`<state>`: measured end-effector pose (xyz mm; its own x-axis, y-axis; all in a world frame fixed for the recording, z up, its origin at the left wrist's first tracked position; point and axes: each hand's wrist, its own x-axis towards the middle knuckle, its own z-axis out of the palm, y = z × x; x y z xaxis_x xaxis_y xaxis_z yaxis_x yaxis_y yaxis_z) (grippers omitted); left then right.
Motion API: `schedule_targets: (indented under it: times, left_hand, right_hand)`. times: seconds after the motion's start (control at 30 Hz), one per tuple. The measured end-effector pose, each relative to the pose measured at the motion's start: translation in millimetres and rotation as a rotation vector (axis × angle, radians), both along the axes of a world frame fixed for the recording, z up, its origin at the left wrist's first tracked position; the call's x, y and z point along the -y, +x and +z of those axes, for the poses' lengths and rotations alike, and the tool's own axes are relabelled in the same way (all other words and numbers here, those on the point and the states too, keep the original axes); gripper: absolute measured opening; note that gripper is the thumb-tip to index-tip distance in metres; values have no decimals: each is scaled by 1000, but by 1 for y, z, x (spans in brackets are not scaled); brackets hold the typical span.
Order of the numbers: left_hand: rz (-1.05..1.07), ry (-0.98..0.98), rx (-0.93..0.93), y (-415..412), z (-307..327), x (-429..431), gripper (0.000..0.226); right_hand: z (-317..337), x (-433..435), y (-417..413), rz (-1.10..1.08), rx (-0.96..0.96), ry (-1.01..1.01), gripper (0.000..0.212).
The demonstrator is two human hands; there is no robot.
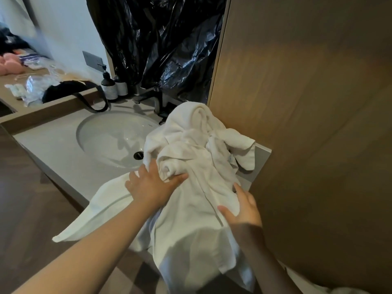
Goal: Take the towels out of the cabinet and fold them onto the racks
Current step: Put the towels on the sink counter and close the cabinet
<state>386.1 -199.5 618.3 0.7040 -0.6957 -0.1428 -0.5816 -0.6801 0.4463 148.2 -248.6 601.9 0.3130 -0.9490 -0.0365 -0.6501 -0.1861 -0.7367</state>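
white towels (201, 145) lie heaped on the worktop (53, 149) beside the sink (110, 136), spilling over its front edge. left hand (152, 185) fingers clutch a bunched fold; right hand (244, 209) fingers pinch the cloth.

Towels (197, 158): the heap conceals the right rim of the sink (110, 136), the faucet (152, 98) base and the surface (53, 149) beneath. Left hand (152, 185): fingertips buried in a fold. Right hand (244, 211): palm side unseen against cloth. Bottles (109, 88): labels too small to read. Pink items (8, 62), far left: blurred, cropped by the edge.
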Motion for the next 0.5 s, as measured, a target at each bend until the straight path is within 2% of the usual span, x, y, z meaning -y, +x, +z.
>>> schedule_targets:
  times: [0.07,0.13,0.23,0.37,0.5]
  left_hand:
    - [53,85,-126,-2,-2,-11,125]
    - [27,106,-222,1,-9,-26,135]
    - [-96,26,-237,-2,-18,-46,142]
    - [-143,-178,-151,-7,-24,-43,130]
    - [-73,-379,-208,-10,-36,-24,106]
  right_hand:
    - [-5,2,7,-31,147,-54,55]
    - [-8,8,15,-73,214,-142,43]
    - [-10,25,28,-110,249,-279,31]
    - [-12,58,50,-56,259,-297,26]
    - [-15,91,73,24,215,-343,23]
